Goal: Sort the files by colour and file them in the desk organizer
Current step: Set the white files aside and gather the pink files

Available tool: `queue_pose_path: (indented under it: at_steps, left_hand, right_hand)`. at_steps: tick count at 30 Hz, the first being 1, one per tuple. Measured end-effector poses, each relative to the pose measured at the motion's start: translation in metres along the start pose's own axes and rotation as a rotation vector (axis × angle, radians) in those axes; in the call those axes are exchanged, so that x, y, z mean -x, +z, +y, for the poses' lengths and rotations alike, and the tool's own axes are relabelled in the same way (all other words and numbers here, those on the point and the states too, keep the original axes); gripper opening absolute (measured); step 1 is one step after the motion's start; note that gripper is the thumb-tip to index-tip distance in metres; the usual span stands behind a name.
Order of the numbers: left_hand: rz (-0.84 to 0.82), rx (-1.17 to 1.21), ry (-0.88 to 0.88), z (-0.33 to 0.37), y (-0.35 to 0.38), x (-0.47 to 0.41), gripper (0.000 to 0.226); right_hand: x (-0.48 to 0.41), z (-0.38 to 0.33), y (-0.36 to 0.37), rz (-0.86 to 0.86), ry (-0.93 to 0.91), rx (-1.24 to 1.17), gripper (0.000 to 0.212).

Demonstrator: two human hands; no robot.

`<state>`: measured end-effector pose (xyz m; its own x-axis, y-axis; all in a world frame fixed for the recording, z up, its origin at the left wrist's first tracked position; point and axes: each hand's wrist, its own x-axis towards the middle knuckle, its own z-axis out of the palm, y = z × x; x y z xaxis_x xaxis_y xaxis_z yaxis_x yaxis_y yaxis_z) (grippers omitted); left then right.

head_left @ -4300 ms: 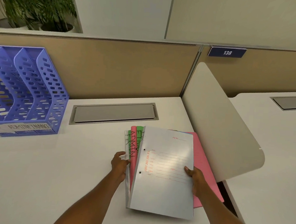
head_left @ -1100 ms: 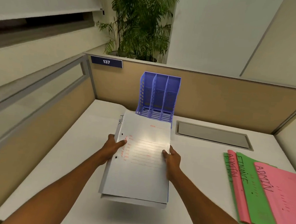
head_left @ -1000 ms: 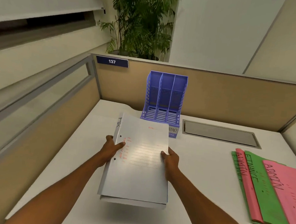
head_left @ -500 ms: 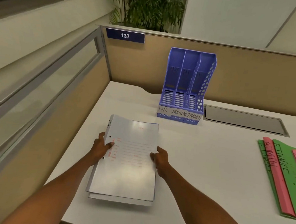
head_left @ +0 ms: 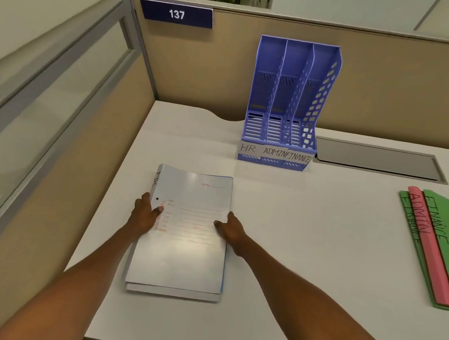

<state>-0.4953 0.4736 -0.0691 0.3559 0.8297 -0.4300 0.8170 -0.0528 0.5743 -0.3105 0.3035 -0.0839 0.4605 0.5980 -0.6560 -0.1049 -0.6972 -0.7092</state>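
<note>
White card files [head_left: 185, 235] in a thin stack on the pale desk [head_left: 305, 240], gripped at both edges: left hand [head_left: 144, 215], right hand [head_left: 231, 229]. Purple three-slot plastic organizer [head_left: 287, 105] noted empty. Pink and green files [head_left: 432, 243] unsorted far right. Filing not begun.

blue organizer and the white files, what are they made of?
Blue three-slot desk organizer: looks like moulded plastic, matte, with slotted perforated walls. Stack of white files under both hands: likely glossy card, judging by glare on the printed cover and punched hole; can't rule out thin plastic.
</note>
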Motion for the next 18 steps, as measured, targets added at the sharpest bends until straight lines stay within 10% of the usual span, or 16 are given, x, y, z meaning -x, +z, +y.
queue_pose_path:
  at_steps: [11,18]
  left_hand:
    - [0.203,-0.294,-0.045,0.012,0.016,-0.003,0.071]
    - [0.214,-0.352,0.289,0.080,0.049,0.020,0.083]
  right_hand:
    - [0.013,-0.025,-0.012,0.015,-0.007,0.622,0.053]
    - [0.037,-0.012,-0.072,0.239,-0.111,0.455,0.068]
